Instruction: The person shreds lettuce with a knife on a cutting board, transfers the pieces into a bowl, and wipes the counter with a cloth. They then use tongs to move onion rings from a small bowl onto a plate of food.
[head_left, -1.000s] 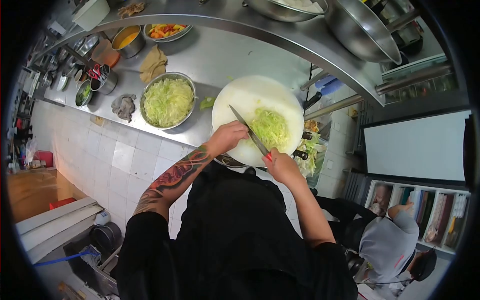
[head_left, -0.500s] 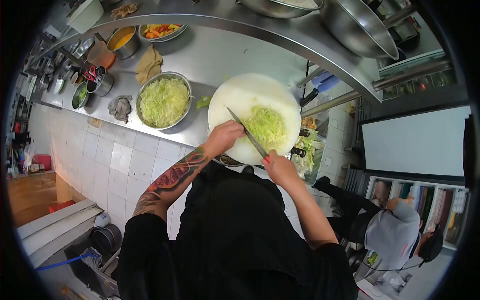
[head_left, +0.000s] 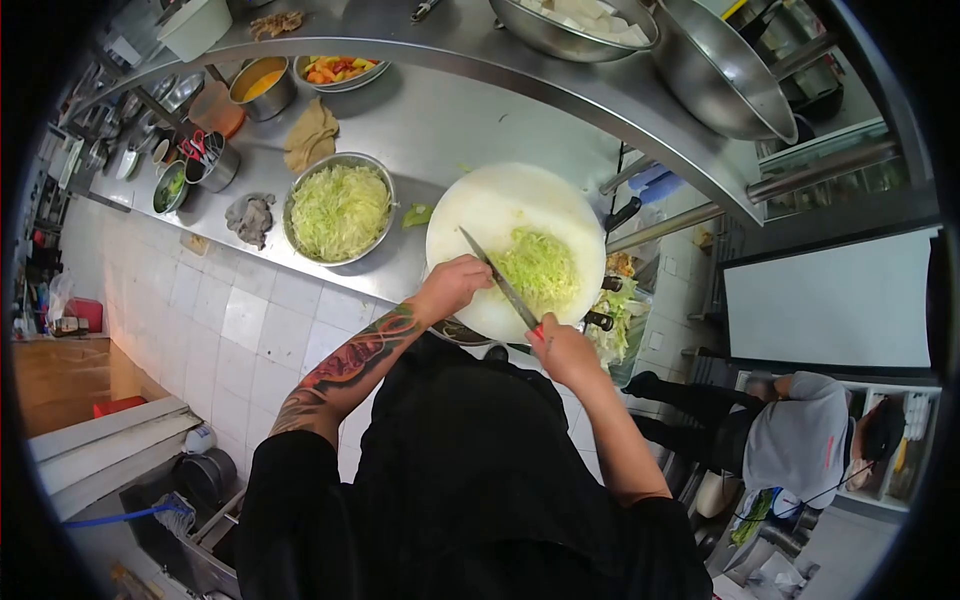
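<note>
Shredded pale green cabbage [head_left: 540, 270] lies in a heap on a round white cutting board [head_left: 470, 205]. My right hand [head_left: 562, 350] is wrapped round the red handle of a long knife [head_left: 510, 292], whose blade crosses the board at the left edge of the heap, tip pointing up and left. Against the blade's left side rest the closed fingers of my left hand [head_left: 457, 285]; whether they pinch anything is hidden. A steel bowl [head_left: 388, 232] full of shredded cabbage stands left of the board, with a green leaf scrap [head_left: 417, 215] between them.
Knife handles [head_left: 600, 320] stick out at the board's right edge, beside a bin of cabbage scraps [head_left: 615, 340]. Grey and tan cloths [head_left: 311, 135], pots and a tool container [head_left: 213, 165] stand left. A steel shelf [head_left: 450, 50] overhangs the counter. Another person [head_left: 790, 435] bends at the right.
The view has shifted slightly, so the counter items appear a little lower and further right. The other person has turned and leans toward the shelving. My hands keep nearly the same pose at the knife.
</note>
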